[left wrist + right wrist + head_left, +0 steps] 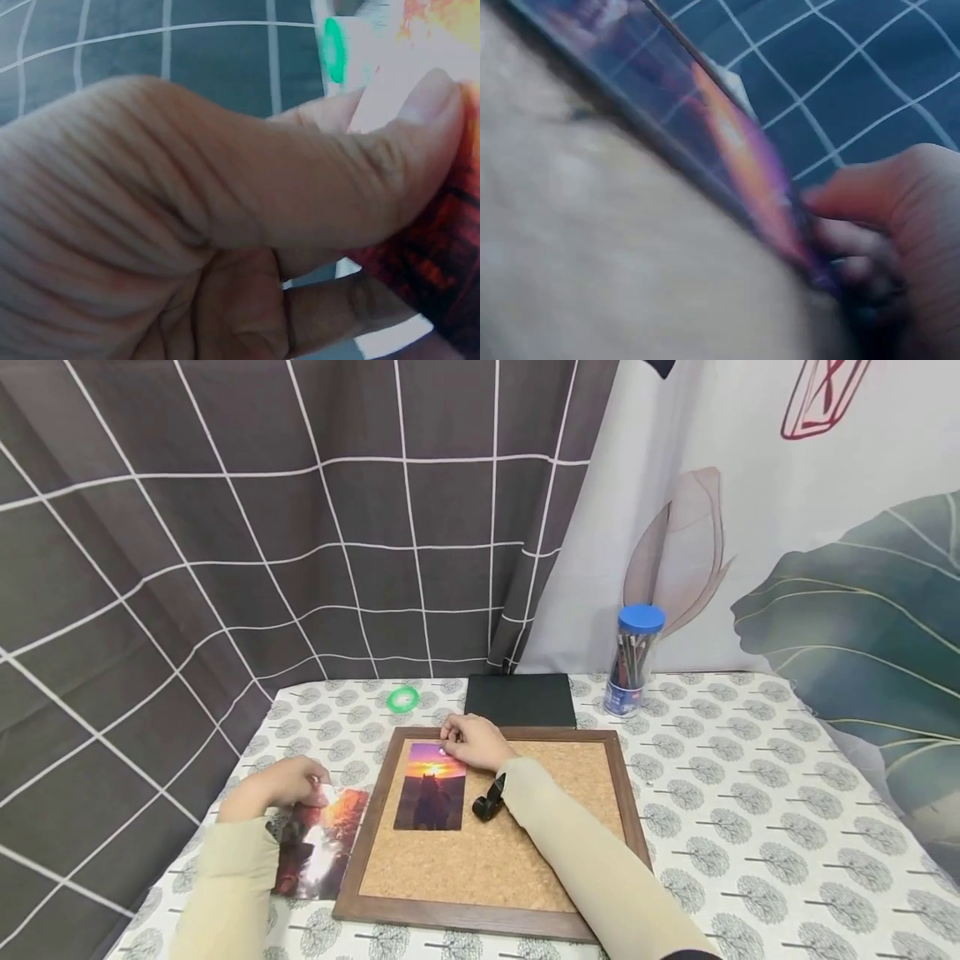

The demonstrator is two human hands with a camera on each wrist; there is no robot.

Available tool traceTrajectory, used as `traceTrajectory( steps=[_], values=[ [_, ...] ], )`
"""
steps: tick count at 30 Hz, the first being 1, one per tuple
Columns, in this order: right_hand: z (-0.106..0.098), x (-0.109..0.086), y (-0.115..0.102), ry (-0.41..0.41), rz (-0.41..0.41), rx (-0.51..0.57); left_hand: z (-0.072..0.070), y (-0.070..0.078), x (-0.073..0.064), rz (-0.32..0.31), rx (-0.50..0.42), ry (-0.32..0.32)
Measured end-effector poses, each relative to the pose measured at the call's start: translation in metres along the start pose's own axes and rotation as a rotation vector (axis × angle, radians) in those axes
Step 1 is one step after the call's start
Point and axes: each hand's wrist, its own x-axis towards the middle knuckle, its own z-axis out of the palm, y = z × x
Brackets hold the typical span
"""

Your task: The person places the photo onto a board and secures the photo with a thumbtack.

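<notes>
1. Head: sunset photo (429, 793) is lying on the corkboard (450, 872), right hand (476, 742) touching its top.
2. Left wrist: left hand (217, 187) is pinching a red photo (446, 262) left of the corkboard; probably light, slick, creasable, so edges suit.
3. Right wrist: blur's hiding whether fingers (859, 196) are clamping.

Left hand (283, 782) pinching, thumb (424, 142) on top; right hand (477, 743) farther forward, fingers bent, right forearm (588, 856) slanting across
</notes>
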Motion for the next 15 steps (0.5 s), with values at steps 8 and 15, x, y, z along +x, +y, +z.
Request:
traceTrajectory(
  steps=[8, 15],
  values=[
    [-0.067, -0.031, 0.01, -0.189, -0.02, 0.061, -0.031, 0.031, 0.0, 0.133, -0.121, -0.109],
    [-0.147, -0.098, 0.038, -0.075, 0.049, -0.017, -0.03, 0.076, 0.023, 0.249, -0.138, -0.153]
  ],
)
